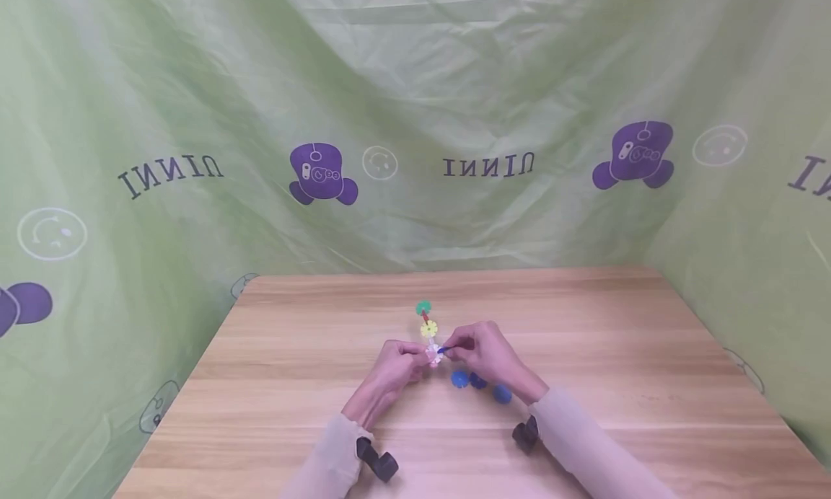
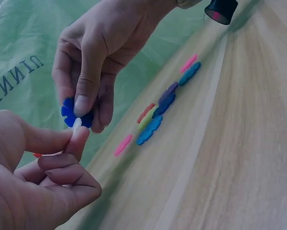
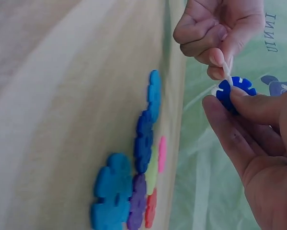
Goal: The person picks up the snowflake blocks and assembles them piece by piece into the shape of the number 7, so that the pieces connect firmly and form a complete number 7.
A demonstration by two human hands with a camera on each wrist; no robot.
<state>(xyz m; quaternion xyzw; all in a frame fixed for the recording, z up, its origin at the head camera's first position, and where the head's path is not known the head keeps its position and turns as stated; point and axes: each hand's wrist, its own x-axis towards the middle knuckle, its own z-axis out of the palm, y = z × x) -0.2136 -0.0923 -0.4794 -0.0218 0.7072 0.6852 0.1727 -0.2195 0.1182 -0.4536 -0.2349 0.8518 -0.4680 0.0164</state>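
My left hand (image 1: 397, 365) pinches a white flower-shaped notched disc (image 2: 77, 124) between thumb and finger, seen nearly edge-on in the left wrist view. A dark blue notched disc (image 3: 223, 97) sits between the thumb and fingers of my right hand (image 1: 488, 351). The two discs meet edge to edge at their notches, the blue one turned across the white one. In the head view, a line of discs runs away from the left fingertips: a yellow one (image 1: 428, 329), a red one (image 1: 425, 317) and a green one (image 1: 423, 308) at the far end.
Loose discs lie on the wooden table (image 1: 292, 369) below the right hand, among them light blue (image 2: 149, 131), purple (image 3: 137, 201), pink (image 2: 123, 145) and yellow-green (image 3: 152, 167). A green printed cloth (image 1: 415, 218) hangs behind the table and along its sides.
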